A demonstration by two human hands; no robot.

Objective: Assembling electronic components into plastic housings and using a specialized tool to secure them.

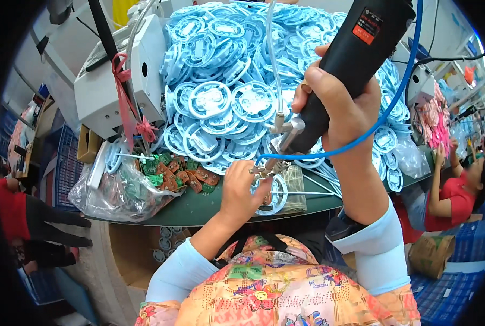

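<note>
My right hand (347, 106) is wrapped round a black electric screwdriver (344, 51), held at a slant with its metal nose pointing down and to the left. Under that nose, at the bench's near edge, lies a light blue plastic ring-shaped part (278, 204). The fingers of my left hand (241, 187) are closed on its left side, and the thumb rests over it. The metal nose and hose fittings hide the tool's tip and some of the left fingertips. A blue air hose (356, 145) curves from the nose past my right wrist.
A large heap of light blue plastic parts (210, 100) covers the back of the green bench (199, 209). Green and brown circuit boards (183, 175) spill from a clear bag (112, 201) at left, beside a white machine (117, 81). Other people (446, 198) sit or stand at both sides.
</note>
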